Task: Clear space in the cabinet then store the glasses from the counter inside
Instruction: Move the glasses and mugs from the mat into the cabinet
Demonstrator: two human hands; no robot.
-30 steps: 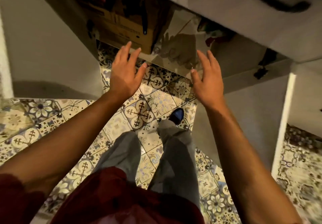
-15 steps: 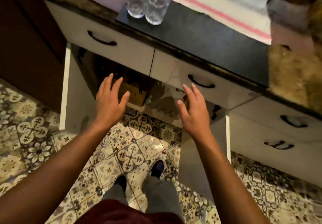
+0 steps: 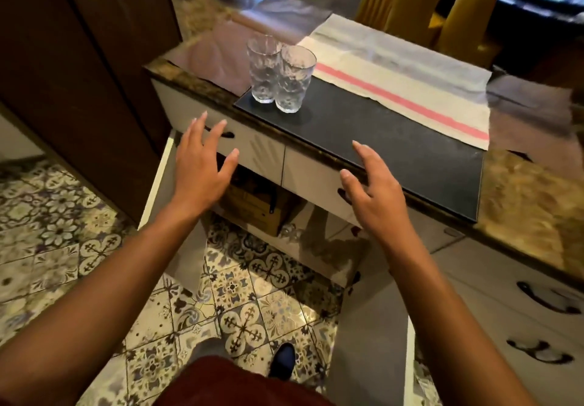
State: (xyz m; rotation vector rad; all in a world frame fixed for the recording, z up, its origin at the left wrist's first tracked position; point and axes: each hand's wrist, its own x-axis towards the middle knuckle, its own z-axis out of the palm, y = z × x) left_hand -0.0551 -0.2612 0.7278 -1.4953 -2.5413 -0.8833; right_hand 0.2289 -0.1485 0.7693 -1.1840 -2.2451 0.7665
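Observation:
Two clear textured glasses stand side by side on a black mat [image 3: 395, 149] on the counter: the left glass [image 3: 264, 68] and the right glass [image 3: 294, 78]. Below the counter the cabinet [image 3: 316, 235] is open, both doors swung out, with a cardboard box [image 3: 252, 209] on its shelf. My left hand [image 3: 202, 165] hovers with fingers spread in front of the left drawer. My right hand [image 3: 373, 193] is open too, held before the right drawer at the counter's edge. Neither hand touches anything.
A white cloth with a pink stripe [image 3: 395, 73] lies behind the mat. White drawers with black handles [image 3: 543, 298] run to the right. A dark wooden panel [image 3: 79, 73] stands at the left. Yellow-covered chairs [image 3: 410, 0] are beyond the counter. The floor [image 3: 246, 310] is patterned tile.
My view has lifted from the floor and cabinet interior up to the counter top, bringing the glasses into view. Both hands rose from the cabinet opening to drawer height, still empty.

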